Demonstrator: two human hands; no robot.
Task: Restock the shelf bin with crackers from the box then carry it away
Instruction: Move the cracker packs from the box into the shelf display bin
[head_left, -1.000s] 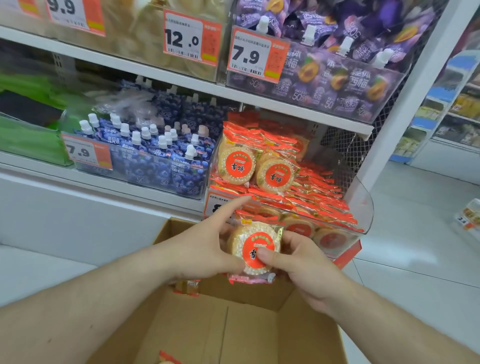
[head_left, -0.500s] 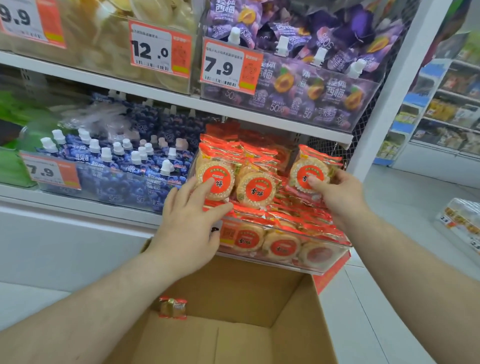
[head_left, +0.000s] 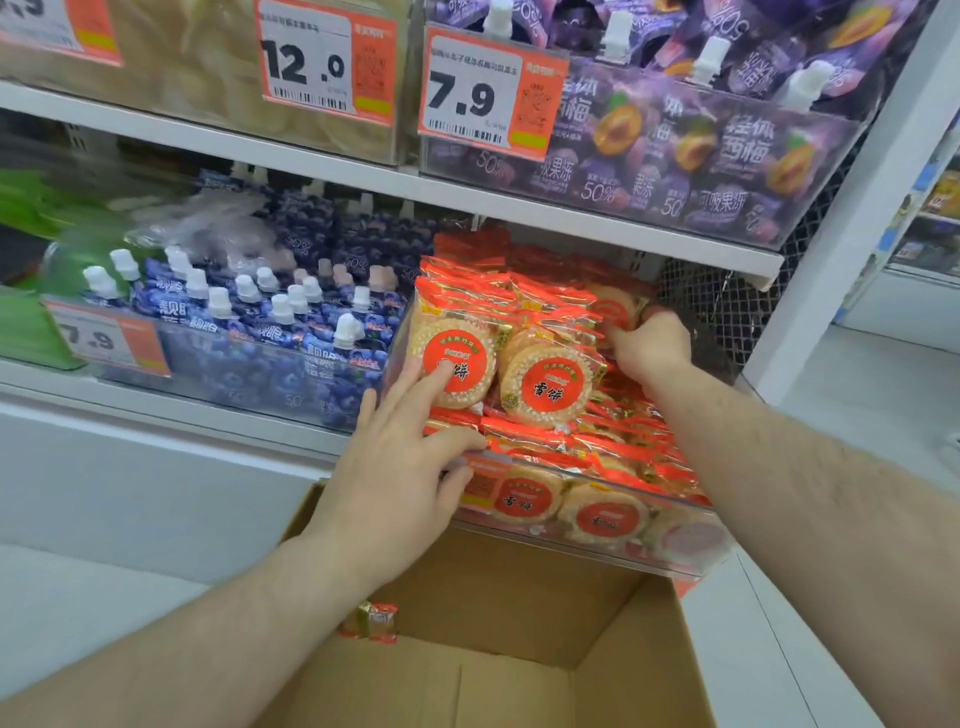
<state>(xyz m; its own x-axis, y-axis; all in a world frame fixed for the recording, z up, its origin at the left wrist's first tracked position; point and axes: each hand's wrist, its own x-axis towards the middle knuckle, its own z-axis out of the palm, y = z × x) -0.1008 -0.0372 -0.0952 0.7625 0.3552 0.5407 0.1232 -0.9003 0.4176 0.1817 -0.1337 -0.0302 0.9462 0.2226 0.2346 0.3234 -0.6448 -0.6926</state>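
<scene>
Right hand (head_left: 652, 348) pinched a round orange-labelled cracker pack (head_left: 615, 312) at the back of the clear plastic shelf bin (head_left: 691, 558). Left hand (head_left: 400, 457), fingers straight, braced the upright front packs (head_left: 498, 364). Overfilled stack could topple into the brown cardboard box (head_left: 639, 670) if let go.

hands (head_left: 395, 467): 2 | box (head_left: 639, 675): 1 | price tags (head_left: 491, 88): 4

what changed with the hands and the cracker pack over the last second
A second ago both hands held one cracker pack over the box. The right hand has since carried it up and back, and now pushes it in at the rear of the shelf bin. The left hand let go and now steadies the upright front packs with straight fingers. The box and the one packet left in it stayed put.
</scene>
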